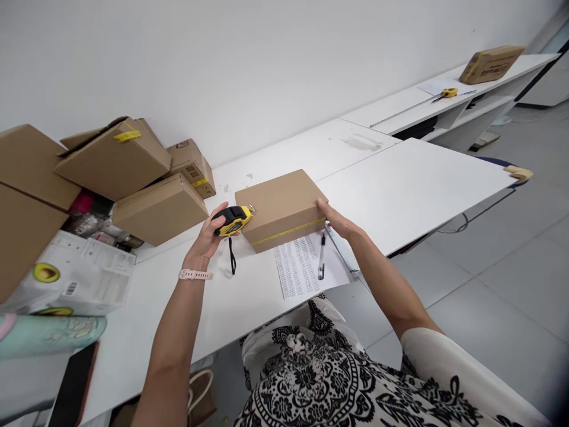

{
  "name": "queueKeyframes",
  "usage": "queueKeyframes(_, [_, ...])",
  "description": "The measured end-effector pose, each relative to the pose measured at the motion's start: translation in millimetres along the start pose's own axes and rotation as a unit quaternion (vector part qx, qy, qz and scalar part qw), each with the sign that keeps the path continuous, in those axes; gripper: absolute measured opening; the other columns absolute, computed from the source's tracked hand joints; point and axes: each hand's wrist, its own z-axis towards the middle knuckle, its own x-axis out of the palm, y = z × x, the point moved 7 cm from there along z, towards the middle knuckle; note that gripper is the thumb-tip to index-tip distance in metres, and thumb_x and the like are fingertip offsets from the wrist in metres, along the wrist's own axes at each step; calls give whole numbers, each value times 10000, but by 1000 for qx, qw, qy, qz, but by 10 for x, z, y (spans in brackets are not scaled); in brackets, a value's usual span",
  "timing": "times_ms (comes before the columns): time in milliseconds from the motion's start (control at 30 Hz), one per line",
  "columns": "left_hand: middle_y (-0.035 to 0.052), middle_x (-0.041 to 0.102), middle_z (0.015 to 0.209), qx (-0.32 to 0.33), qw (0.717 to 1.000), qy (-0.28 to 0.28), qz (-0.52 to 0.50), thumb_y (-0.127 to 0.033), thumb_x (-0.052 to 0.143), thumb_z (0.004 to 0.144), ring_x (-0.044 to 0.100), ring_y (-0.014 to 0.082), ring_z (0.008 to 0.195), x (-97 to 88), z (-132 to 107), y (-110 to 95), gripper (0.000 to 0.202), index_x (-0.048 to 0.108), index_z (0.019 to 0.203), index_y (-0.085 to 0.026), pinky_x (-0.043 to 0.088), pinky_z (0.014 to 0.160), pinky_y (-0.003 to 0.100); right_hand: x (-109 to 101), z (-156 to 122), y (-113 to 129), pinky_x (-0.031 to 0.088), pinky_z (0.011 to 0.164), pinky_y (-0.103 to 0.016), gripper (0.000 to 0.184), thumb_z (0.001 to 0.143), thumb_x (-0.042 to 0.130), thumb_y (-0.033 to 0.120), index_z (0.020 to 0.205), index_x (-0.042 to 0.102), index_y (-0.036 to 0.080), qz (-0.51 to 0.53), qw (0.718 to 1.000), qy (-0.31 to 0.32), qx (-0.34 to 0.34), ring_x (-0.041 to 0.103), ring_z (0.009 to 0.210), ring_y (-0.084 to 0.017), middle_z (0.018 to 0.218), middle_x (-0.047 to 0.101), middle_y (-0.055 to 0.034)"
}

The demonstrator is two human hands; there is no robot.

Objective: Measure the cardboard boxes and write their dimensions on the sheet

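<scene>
My left hand is wrapped round a black and yellow tape measure, with its metal hook beside the box's left end. A black wrist strap dangles from the tape measure. In front of me a closed brown cardboard box lies on the white table, a yellow strip running along its near side. My right hand holds the box at its right end, some fingers hidden behind the edge. Partly under the box is a printed sheet of numbers, and a black pen lies on it.
Several cardboard boxes are piled at the left, beside a white carton with avocado pictures. A mint-green bottle and a dark phone-like slab lie nearer. Far right, another tape measure sits by a box.
</scene>
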Motion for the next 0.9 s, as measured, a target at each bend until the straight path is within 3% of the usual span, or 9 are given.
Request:
queueKeyframes(133, [115, 709, 1178, 6, 1000, -13, -6, -427, 854, 646, 714, 291, 938, -121, -130, -6, 716, 642, 1293, -202, 622, 693, 404, 134, 4, 90, 320, 1224, -571, 928, 816, 455, 871, 1496, 472, 240, -9, 999, 31, -3, 387, 1481, -378, 1617, 427, -112])
queueKeyframes(233, [108, 711, 1174, 18, 999, -38, -2, -427, 845, 652, 716, 289, 930, -353, -349, -26, 686, 665, 1278, -211, 622, 685, 392, 369, -14, 137, 348, 1201, -587, 902, 816, 470, 861, 1464, 513, 235, -22, 998, 57, 1, 424, 1453, -386, 1581, 473, -129])
queueKeyframes(500, [93, 725, 1151, 22, 989, -146, 2, -406, 844, 625, 713, 278, 902, -1290, -1247, -64, 701, 680, 1282, -224, 636, 664, 385, 1458, -127, 164, 375, 1194, -553, 872, 831, 511, 828, 1478, 481, 245, -20, 985, 170, -13, 504, 1374, -332, 1527, 525, -109])
queueKeyframes(633, [83, 741, 1097, 33, 980, -194, -7, -388, 861, 601, 711, 258, 854, -1597, -1603, -138, 683, 696, 1242, -219, 637, 628, 363, 1869, -248, 155, 382, 1195, -536, 885, 830, 505, 832, 1474, 478, 225, -19, 978, 208, -8, 485, 1390, -340, 1538, 510, -115])
queueKeyframes(700, [63, 745, 1061, 56, 978, -203, 8, -358, 871, 592, 711, 244, 814, -1638, -1716, -247, 703, 684, 1260, -239, 627, 606, 341, 1932, -271, 194, 365, 1206, -537, 889, 822, 527, 825, 1481, 465, 232, -26, 979, 203, -8, 453, 1420, -346, 1558, 485, -117])
queueKeyframes(767, [51, 738, 1067, 78, 977, -200, 9, -369, 861, 625, 711, 249, 820, -1591, -1771, -371, 685, 672, 1272, -248, 617, 594, 335, 1892, -248, 343, 355, 1210, -521, 878, 811, 585, 791, 1481, 457, 238, -27, 987, 151, -39, 434, 1437, -338, 1567, 471, -123])
queueKeyframes(833, [63, 730, 1094, 87, 978, -189, -11, -418, 827, 680, 710, 272, 852, -1463, -1756, -471, 616, 677, 1245, -225, 611, 583, 349, 1827, -230, 623, 380, 1184, -495, 781, 817, 627, 736, 1395, 533, 220, -23, 992, 73, -103, 476, 1398, -321, 1494, 540, -134])
queueKeyframes(900, [84, 725, 1084, 81, 981, -172, -31, -451, 794, 714, 709, 293, 870, -1268, -1670, -534, 567, 680, 1204, -189, 604, 568, 357, 1881, -264, 956, 429, 1123, -473, 600, 848, 619, 695, 1181, 650, 196, -19, 985, 51, -162, 577, 1264, -295, 1282, 670, -126])
